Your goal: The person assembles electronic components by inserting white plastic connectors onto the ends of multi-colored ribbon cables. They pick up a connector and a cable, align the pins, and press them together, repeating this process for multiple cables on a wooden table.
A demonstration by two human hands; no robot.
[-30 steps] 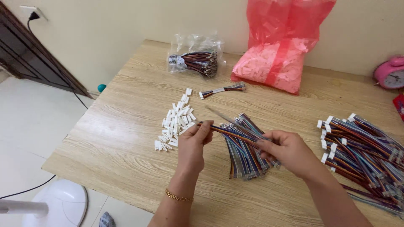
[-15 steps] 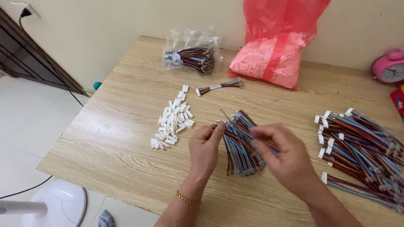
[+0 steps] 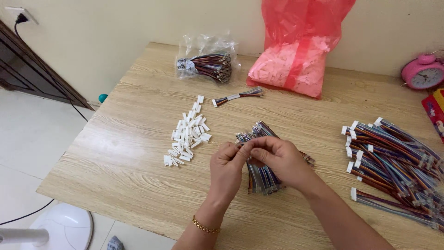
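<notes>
My left hand (image 3: 227, 169) and my right hand (image 3: 280, 157) meet fingertip to fingertip over a bundle of multicoloured ribbon wires (image 3: 262, 178) lying on the wooden table (image 3: 129, 176). Both pinch something small between them, apparently a wire end; the piece itself is hidden by my fingers. A loose pile of small white plastic connectors (image 3: 187, 136) lies just left of my hands. To the right sits a large heap of wires fitted with white connectors (image 3: 393, 162).
A clear bag of wires (image 3: 206, 65) and a red plastic bag of white parts (image 3: 293, 55) stand at the back. One finished wire (image 3: 237, 97) lies alone. A pink alarm clock (image 3: 423, 74) is far right. A white fan base (image 3: 64, 227) stands on the floor.
My right hand has drawn in from the right to meet the left. The wire earlier stretched between them is no longer visible outside my fingers.
</notes>
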